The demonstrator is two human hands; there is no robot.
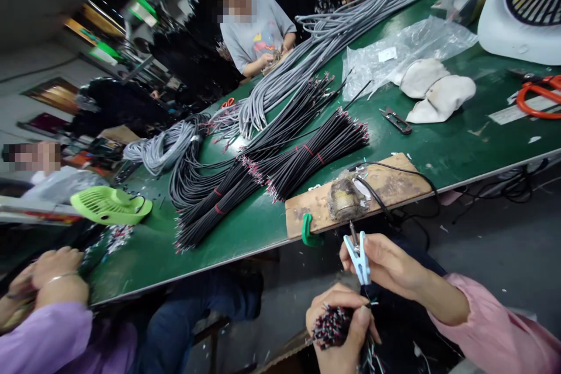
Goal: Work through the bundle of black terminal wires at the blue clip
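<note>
My right hand (388,263) is closed on a light-blue plastic clip (360,257), whose tip points up toward the table edge. Just below it, my left hand (339,327) is wrapped round a bundle of thin black wires (331,324) with red and white stripped ends. Both hands are below the edge of the green table (460,146), in front of a wooden board (394,184). On the board sits a crusted metal pot (344,198) with a black cord running off it. A green clamp (308,231) fixes the board to the table.
Bundles of black cables (302,158) and grey cables (315,47) lie across the table. Also there: a green fan cover (109,204), white cloth gloves (433,90), a plastic bag (394,52), small snips (397,120), orange scissors (537,96), a white fan (521,6). A co-worker's hands (52,280) rest at the left; another person (254,29) works across the table.
</note>
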